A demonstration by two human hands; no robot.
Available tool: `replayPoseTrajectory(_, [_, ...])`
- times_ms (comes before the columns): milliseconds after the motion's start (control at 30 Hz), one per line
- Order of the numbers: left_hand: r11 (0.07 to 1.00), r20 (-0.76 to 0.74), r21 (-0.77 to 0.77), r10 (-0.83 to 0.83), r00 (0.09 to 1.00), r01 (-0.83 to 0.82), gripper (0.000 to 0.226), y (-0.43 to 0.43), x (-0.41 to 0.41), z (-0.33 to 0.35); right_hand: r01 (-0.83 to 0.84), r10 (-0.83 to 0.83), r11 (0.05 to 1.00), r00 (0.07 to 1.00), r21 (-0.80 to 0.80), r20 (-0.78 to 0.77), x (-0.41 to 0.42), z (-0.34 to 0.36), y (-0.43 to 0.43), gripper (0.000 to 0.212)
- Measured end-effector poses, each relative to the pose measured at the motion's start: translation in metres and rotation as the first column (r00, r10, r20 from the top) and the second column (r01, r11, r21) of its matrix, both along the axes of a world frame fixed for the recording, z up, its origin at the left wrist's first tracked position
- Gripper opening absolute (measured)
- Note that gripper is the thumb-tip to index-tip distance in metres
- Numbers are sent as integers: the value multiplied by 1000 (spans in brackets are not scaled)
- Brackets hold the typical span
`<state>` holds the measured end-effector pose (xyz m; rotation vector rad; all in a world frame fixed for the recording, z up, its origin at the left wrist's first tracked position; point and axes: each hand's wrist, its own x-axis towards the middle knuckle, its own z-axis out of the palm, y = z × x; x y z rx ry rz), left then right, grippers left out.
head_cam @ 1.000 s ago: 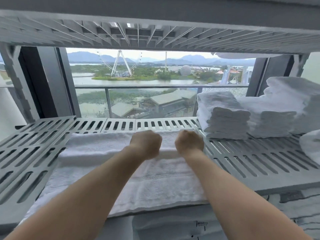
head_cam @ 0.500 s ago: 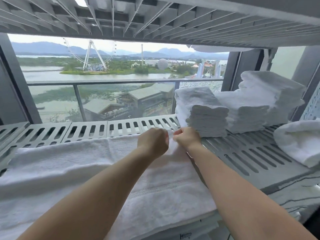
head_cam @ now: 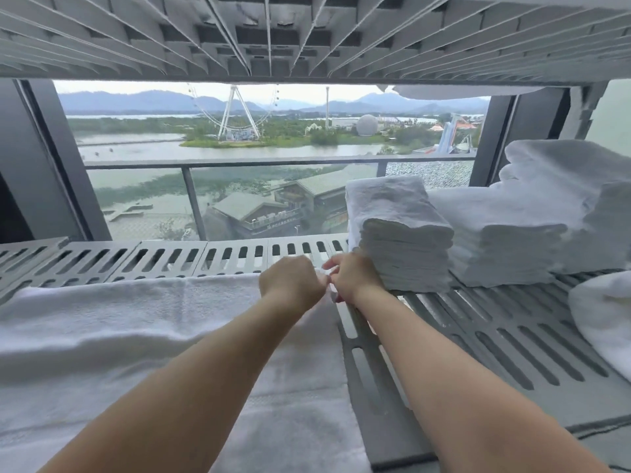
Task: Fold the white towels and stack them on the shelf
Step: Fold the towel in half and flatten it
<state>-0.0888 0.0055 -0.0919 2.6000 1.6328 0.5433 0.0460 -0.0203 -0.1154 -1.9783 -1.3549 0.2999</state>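
Gripping the far corner of the white towel (head_cam: 136,336), left hand (head_cam: 290,285) and right hand (head_cam: 355,279) curl together

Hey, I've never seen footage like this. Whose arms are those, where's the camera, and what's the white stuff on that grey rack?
There is no machine here. The camera sits on a person's head, looking forward and down, so the two bare arms are that person's own. The left hand and right hand meet at the far right corner of a big white towel spread on a grey slatted shelf. Their curled fingers seem to pinch its edge, though the exact grip is hidden. To the right stand stacks of folded towels, and a rolled towel lies at the right edge. An upper shelf is overhead; the window behind shows water and a Ferris wheel.
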Motion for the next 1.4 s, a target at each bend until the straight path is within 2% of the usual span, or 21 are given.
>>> replayPoseTrajectory(200, [997, -130, -37, 60, 990, -66, 29, -14, 15, 1, -32, 32, 997, 999, 73, -6, 6, -3, 6, 18])
replayPoseTrajectory(267, [997, -117, -5, 73, 990, -74, 14, -17, 16, -2, -37, 35, 997, 999, 74, 31, 4, -3, 8, 21])
replayPoseTrajectory(333, [997, -82, -6, 79, 993, -80, 11, -18, 13, -5, -33, 29, 996, 999, 81, 44, 2, -3, 11, 19])
replayPoseTrajectory(467, [996, 82, -71, 58, 995, -52, 23, -12, 1, -10, -45, 43, 995, 999, 89, 24, -1, -2, 18, 14])
replayPoseTrajectory(567, [996, 149, -88, -2, 989, 16, 30, -6, -2, -14, -64, 68, 994, 997, 93, -39, -2, -3, 21, 12])
replayPoseTrajectory(733, [988, 445, -62, -101, 890, 144, 15, 3, -9, -17, -21, 43, 989, 988, 148, -151, 3, -6, 22, 11])
replayPoseTrajectory(800, [981, 506, -69, -123, 854, 183, 12, 5, -14, -20, -38, 64, 991, 978, 132, -199, 4, -7, 23, 11])
replayPoseTrajectory(900, [974, 464, -118, -119, 878, 195, 21, 12, -17, -18, -76, 95, 992, 975, 104, -200, 4, -9, 25, 11])
replayPoseTrajectory(1000, [985, 399, -142, -39, 916, 103, 48, 23, -13, -4, -66, 86, 993, 975, 100, -206, 2, -11, 26, 8])
replayPoseTrajectory(1067, [986, 317, -164, 18, 948, 36, 58, 24, -6, 2, -36, 57, 994, 975, 104, -213, 2, -11, 26, 10])
replayPoseTrajectory(1133, [983, 262, -183, 53, 964, -4, 50, 26, 1, 5, -19, 42, 994, 977, 110, -210, 2, -11, 25, 12])
replayPoseTrajectory(1200, [984, 225, -177, 70, 972, -30, 31, 27, 5, 8, -6, 28, 992, 984, 124, -176, 3, -11, 25, 17])
replayPoseTrajectory(1300, [998, 235, -32, 64, 970, -58, 26, 26, 8, 9, -19, 46, 990, 980, 137, -196, 3, -12, 25, 8])
replayPoseTrajectory(1400, [997, 264, 74, -44, 963, 25, 24, 25, 11, 5, -40, 64, 990, 981, 132, -184, 4, -11, 24, 10])
